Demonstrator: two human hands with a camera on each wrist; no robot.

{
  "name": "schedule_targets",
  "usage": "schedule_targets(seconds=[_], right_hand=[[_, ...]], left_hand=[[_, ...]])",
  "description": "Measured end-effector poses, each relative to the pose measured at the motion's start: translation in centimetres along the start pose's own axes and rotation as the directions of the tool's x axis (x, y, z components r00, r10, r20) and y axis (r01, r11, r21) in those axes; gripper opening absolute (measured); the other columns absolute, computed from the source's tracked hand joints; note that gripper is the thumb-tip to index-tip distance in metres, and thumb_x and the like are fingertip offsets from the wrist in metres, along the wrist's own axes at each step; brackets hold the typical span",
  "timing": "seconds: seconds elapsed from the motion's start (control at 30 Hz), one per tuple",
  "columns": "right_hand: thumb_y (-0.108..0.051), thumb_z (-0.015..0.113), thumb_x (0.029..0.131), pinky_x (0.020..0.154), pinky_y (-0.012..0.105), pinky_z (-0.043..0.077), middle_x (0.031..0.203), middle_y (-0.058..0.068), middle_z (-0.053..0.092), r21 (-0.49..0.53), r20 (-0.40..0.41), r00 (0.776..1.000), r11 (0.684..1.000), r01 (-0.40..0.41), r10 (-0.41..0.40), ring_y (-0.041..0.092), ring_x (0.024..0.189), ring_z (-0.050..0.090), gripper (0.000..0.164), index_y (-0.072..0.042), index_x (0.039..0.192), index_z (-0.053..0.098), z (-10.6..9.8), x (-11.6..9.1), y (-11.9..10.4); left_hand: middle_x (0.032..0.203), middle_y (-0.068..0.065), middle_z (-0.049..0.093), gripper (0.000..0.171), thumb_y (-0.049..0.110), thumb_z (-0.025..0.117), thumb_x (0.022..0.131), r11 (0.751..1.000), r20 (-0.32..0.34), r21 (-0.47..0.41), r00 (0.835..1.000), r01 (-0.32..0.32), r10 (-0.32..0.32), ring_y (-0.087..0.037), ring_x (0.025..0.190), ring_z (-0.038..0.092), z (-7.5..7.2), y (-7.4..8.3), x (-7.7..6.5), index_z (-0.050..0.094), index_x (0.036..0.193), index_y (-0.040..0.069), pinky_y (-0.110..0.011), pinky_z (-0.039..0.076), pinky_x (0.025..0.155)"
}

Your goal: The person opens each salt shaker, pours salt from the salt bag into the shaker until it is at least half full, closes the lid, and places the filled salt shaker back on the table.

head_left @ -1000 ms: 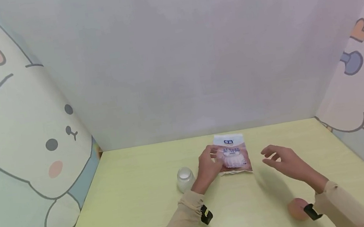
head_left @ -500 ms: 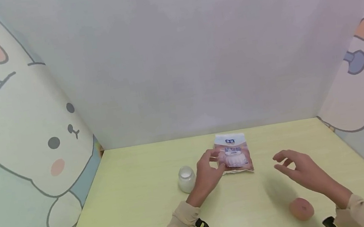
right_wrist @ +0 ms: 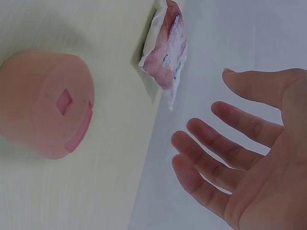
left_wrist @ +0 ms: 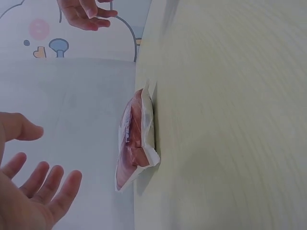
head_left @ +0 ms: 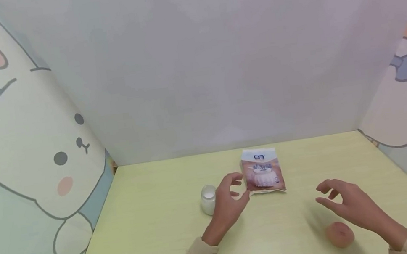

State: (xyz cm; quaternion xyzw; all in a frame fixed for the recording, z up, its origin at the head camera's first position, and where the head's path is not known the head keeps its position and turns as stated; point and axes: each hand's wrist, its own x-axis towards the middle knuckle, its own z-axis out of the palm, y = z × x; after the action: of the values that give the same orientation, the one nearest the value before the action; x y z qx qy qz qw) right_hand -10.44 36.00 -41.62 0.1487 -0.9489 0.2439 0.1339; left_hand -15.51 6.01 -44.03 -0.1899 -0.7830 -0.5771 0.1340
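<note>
A pink-and-white packet with a blue logo lies flat on the table towards the back. My left hand hovers just left of it, fingers relaxed and holding nothing. Behind that hand, partly covered by it in the head view, stands a small jar with white contents. On the other side my right hand hangs over the table, its fingers loosely bent around nothing. Below it sits a round pinkish object; the right wrist view shows a diamond-shaped recess and a slot in the face of this pink object.
The pale yellow table ends at a plain grey back wall. Side panels with cartoon animals, such as the rabbit panel, close it off left and right.
Both hands have drawn back from the packet, the left one slightly left and towards me, the right one further right and nearer. The packet, jar and pink object stay put on the table.
</note>
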Motion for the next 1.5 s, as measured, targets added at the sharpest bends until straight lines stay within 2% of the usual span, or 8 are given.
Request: schedule_targets(seconds=[0.13, 0.27, 0.57, 0.77, 1.0, 1.1, 1.27, 1.5], right_hand=[[-0.039, 0.068, 0.073, 0.053, 0.023, 0.042, 0.088, -0.013, 0.058, -0.028, 0.053, 0.996, 0.997, -0.068, 0.070, 0.008, 0.074, 0.054, 0.024, -0.025, 0.091, 0.058, 0.0, -0.9, 0.0], [-0.048, 0.066, 0.071, 0.053, 0.025, 0.040, 0.086, -0.012, 0.056, -0.055, 0.122, 0.982, 0.989, -0.138, 0.144, 0.014, 0.077, 0.054, 0.033, -0.023, 0.091, 0.058, 0.1, -1.5, 0.2], [-0.052, 0.065, 0.070, 0.051, 0.023, 0.037, 0.080, -0.009, 0.054, -0.071, 0.202, 0.961, 0.982, -0.176, 0.187, 0.012, 0.073, 0.049, 0.036, -0.023, 0.089, 0.059, 0.3, -2.3, 0.4], [-0.049, 0.066, 0.071, 0.050, 0.025, 0.035, 0.080, -0.008, 0.051, -0.067, 0.267, 0.945, 0.982, -0.175, 0.187, 0.006, 0.070, 0.047, 0.033, -0.023, 0.089, 0.058, 0.7, -3.1, 0.9], [-0.049, 0.067, 0.070, 0.050, 0.026, 0.034, 0.081, -0.006, 0.049, -0.077, 0.347, 0.915, 0.978, -0.191, 0.206, 0.003, 0.068, 0.044, 0.035, -0.021, 0.090, 0.058, 0.9, -4.0, 1.5], [-0.045, 0.068, 0.070, 0.051, 0.024, 0.035, 0.078, -0.010, 0.049, -0.076, 0.348, 0.921, 0.984, -0.158, 0.175, 0.001, 0.068, 0.044, 0.032, -0.022, 0.090, 0.058, 1.2, -4.3, 1.8], [-0.045, 0.070, 0.067, 0.049, 0.021, 0.034, 0.076, -0.012, 0.047, -0.085, 0.343, 0.931, 0.991, -0.102, 0.125, -0.001, 0.065, 0.042, 0.033, -0.023, 0.088, 0.056, 1.7, -4.7, 2.5], [-0.038, 0.070, 0.070, 0.048, 0.018, 0.031, 0.066, -0.013, 0.041, -0.095, 0.334, 0.933, 0.990, -0.107, 0.133, -0.003, 0.059, 0.038, 0.025, -0.024, 0.083, 0.055, 2.4, -4.9, 2.7]], left_hand=[[0.103, -0.005, 0.056, 0.041, -0.003, 0.066, 0.069, 0.999, -0.021, -0.011, 0.999, -0.038, 0.038, -0.026, 0.092, 0.055, -1.0, 2.0, -0.7, 0.053, 0.107, 0.003, -0.033, 0.052, 0.065], [0.103, -0.007, 0.056, 0.042, -0.005, 0.066, 0.069, 0.997, -0.046, 0.010, 0.995, -0.083, 0.083, -0.029, 0.092, 0.054, -1.9, 3.7, -1.1, 0.052, 0.108, 0.001, -0.029, 0.052, 0.065], [0.106, -0.009, 0.054, 0.046, -0.004, 0.068, 0.069, 0.992, -0.055, 0.039, 0.991, -0.120, 0.122, -0.030, 0.093, 0.053, -3.5, 3.9, -1.6, 0.050, 0.111, -0.001, -0.031, 0.052, 0.066], [0.104, -0.007, 0.052, 0.048, -0.003, 0.070, 0.068, 0.991, -0.042, 0.031, 0.990, -0.133, 0.134, -0.030, 0.095, 0.052, -4.5, 2.7, -2.1, 0.050, 0.111, 0.001, -0.040, 0.052, 0.070], [0.108, 0.008, 0.050, 0.053, 0.009, 0.074, 0.067, 0.987, -0.037, 0.104, 0.991, -0.126, 0.130, -0.014, 0.099, 0.050, -4.6, -0.5, -2.3, 0.050, 0.114, 0.014, -0.033, 0.050, 0.075], [0.108, 0.012, 0.050, 0.055, 0.014, 0.076, 0.066, 0.984, -0.056, 0.143, 0.991, -0.110, 0.119, -0.009, 0.099, 0.048, -5.0, -1.1, -2.3, 0.050, 0.115, 0.017, -0.031, 0.049, 0.075], [0.109, 0.012, 0.049, 0.055, 0.018, 0.076, 0.066, 0.984, -0.094, 0.150, 0.990, -0.094, 0.109, -0.016, 0.100, 0.049, -5.9, -1.4, -2.3, 0.050, 0.114, 0.018, -0.033, 0.048, 0.074], [0.109, 0.005, 0.050, 0.052, 0.021, 0.075, 0.068, 0.992, -0.139, 0.113, 0.987, -0.063, 0.078, -0.018, 0.101, 0.046, -7.1, -2.0, -2.2, 0.049, 0.114, 0.016, -0.038, 0.047, 0.073]])
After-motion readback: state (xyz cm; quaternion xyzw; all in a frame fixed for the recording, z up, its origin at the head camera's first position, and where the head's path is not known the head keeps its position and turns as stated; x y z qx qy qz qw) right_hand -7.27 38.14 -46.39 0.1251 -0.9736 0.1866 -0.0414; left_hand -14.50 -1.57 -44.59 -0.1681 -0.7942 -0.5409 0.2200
